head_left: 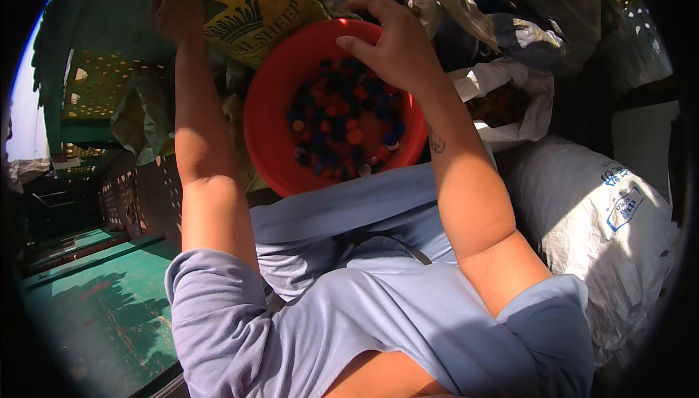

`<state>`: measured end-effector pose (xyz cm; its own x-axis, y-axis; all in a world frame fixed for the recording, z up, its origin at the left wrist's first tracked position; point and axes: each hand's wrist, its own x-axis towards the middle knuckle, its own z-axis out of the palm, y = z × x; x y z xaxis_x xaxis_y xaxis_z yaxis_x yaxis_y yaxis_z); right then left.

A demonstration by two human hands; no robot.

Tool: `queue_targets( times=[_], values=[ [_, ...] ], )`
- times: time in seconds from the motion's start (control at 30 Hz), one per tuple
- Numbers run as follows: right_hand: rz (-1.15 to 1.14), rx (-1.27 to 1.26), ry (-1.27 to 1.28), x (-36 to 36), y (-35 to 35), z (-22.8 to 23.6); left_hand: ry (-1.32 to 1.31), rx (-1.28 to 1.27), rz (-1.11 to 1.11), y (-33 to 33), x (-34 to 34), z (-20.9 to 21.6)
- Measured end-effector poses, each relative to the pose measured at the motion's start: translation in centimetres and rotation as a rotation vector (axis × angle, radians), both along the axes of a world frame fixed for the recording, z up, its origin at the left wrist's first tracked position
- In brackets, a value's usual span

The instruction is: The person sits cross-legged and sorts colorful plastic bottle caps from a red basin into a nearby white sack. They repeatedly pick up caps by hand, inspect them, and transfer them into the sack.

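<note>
A round red basin [266, 125] sits just beyond my lap. Many small round pieces [342, 118], like bottle caps in red, blue, black and orange, cover its bottom. Above the basin's far right rim is my right hand [399, 45], thumb and forefinger spread with nothing visible between them. My left hand [180, 9] is raised at the far left in shadow, beside a yellow printed sack [266, 9]. Its fingers look curled in; whatever they may hold is hidden.
An open white sack [535, 96] with small pieces inside stands right of the basin. A full white woven sack [582, 231] lies by my right arm. Crumpled plastic bags [466, 5] fill the far side. Left are perforated crates [109, 81] and a green surface [102, 318].
</note>
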<state>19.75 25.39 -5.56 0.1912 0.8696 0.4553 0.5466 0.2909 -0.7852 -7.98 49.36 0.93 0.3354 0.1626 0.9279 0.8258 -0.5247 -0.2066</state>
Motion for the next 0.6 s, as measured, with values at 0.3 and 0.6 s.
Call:
queue_targets(
  times=[0.3,0.6],
  values=[
    [-0.129,-0.058,0.165,1.5,0.4,0.2,0.312,-1.004,-0.202,-12.9,10.9,-20.1],
    [-0.105,-0.053,0.154,2.2,0.0,-0.2,0.361,-1.06,-0.331,-19.2,10.3,-25.8]
  ],
)
